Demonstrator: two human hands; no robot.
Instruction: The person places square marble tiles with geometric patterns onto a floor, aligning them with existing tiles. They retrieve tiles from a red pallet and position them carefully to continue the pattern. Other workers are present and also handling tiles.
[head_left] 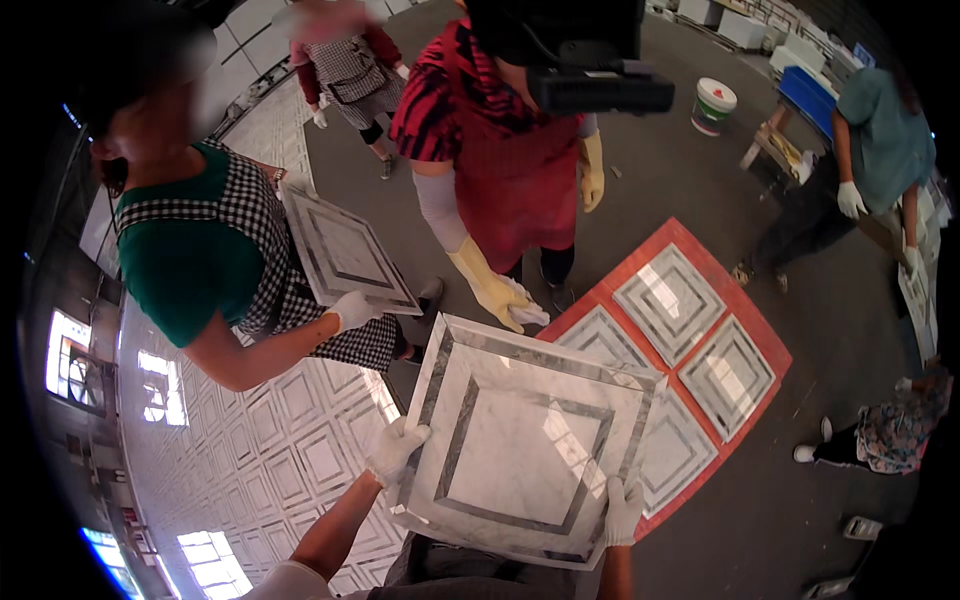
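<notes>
Both gloved hands hold a big square slab of white marble with grey bands [525, 440] flat in front of the person, above the dark floor [780, 520]. On its left edge the left hand [393, 450] curls its fingers [410, 436], and the right hand [622, 512] grips the bottom right edge. Just beyond it, more square marble tiles [672, 298] lie on a red board [765, 345].

Ahead of the fingers, four marble tiles [690, 350] lie on a red board [690, 245]. A co-worker in a checked apron [265, 260] holds another tile [345, 250]; a white bucket [713, 105] stands beyond.
</notes>
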